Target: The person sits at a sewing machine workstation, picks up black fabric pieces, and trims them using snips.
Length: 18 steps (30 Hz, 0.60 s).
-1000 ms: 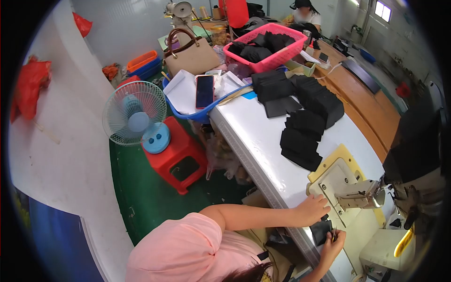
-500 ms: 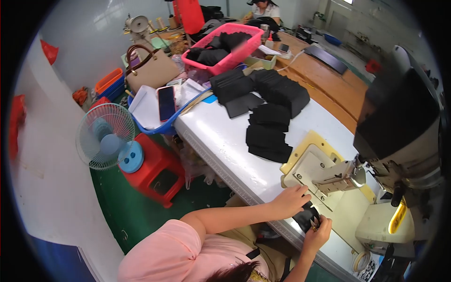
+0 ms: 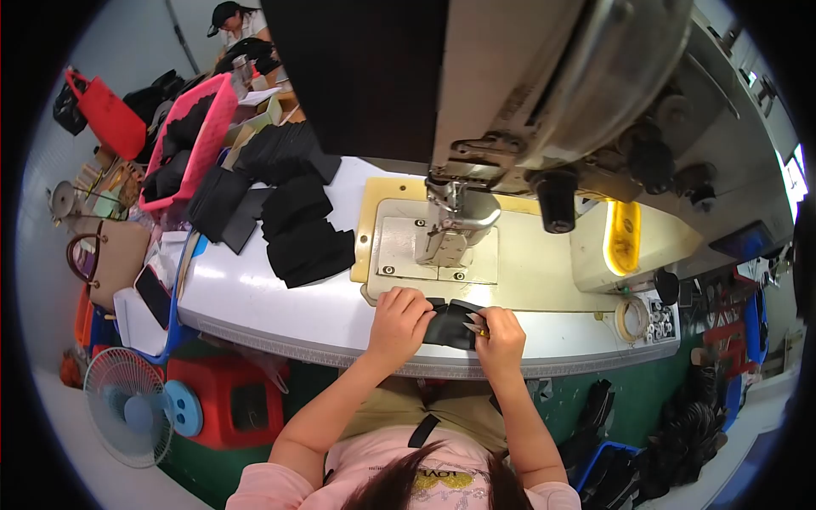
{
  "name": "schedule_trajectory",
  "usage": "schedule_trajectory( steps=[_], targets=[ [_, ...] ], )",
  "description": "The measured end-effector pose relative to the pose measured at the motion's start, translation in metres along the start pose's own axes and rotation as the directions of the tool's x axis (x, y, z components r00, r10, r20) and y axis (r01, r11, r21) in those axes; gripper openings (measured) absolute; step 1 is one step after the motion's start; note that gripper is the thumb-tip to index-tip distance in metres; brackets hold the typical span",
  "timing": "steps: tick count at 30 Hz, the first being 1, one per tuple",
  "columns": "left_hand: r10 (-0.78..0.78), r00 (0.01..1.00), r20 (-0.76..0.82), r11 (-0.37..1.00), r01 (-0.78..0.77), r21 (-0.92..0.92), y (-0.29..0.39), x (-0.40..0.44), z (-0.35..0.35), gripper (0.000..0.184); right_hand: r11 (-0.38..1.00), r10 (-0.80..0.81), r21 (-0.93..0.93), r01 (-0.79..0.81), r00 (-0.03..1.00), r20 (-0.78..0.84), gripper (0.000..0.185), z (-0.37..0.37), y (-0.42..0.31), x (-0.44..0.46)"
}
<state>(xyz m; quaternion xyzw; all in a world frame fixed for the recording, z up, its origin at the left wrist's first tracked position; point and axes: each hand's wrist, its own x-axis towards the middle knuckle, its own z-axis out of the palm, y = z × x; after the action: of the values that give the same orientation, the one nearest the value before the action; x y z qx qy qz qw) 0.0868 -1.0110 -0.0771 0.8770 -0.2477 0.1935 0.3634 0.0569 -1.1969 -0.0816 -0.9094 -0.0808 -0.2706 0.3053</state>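
A small black fabric piece point(image 3: 450, 328) lies at the table's front edge, just before the sewing machine's needle area point(image 3: 446, 242). My left hand point(image 3: 399, 321) pinches its left end. At its right end my right hand point(image 3: 500, 337) has closed fingers on the fabric, and the pointed silver tips of a small tool show between them, over the cloth. The tool's body is mostly hidden in that hand. Stacks of black fabric pieces point(image 3: 310, 251) lie on the white table to the left of the machine.
A pink basket point(image 3: 223, 115) of black fabric, a handbag point(image 3: 119, 255) and a phone point(image 3: 154, 296) are at the left. A fan point(image 3: 127, 408) stands by a red stool point(image 3: 212, 395). A person point(image 3: 240, 25) sits at the back left. The machine head point(image 3: 544, 93) overhangs the table.
The view has swung right and now faces the machine, so the stacks and basket appear farther left. Both hands still hold the black piece near the table's front edge.
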Motion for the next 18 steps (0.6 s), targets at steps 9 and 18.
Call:
schedule_trajectory(
  steps=[9, 18],
  targets=[
    [0.011, 0.996, 0.092, 0.982, -0.028, 0.185, 0.009, 0.01, -0.001, 0.027, 0.999, -0.053, -0.009, 0.053, 0.998, -0.016, 0.016, -0.002, -0.001, 0.002],
    [-0.072, 0.996, 0.046, 0.974, 0.081, -0.213, 0.02, 0.026, 0.002, 0.009, 0.977, 0.08, 0.197, -0.081, 0.997, 0.01, 0.022, -0.008, 0.008, -0.004]
  ],
)
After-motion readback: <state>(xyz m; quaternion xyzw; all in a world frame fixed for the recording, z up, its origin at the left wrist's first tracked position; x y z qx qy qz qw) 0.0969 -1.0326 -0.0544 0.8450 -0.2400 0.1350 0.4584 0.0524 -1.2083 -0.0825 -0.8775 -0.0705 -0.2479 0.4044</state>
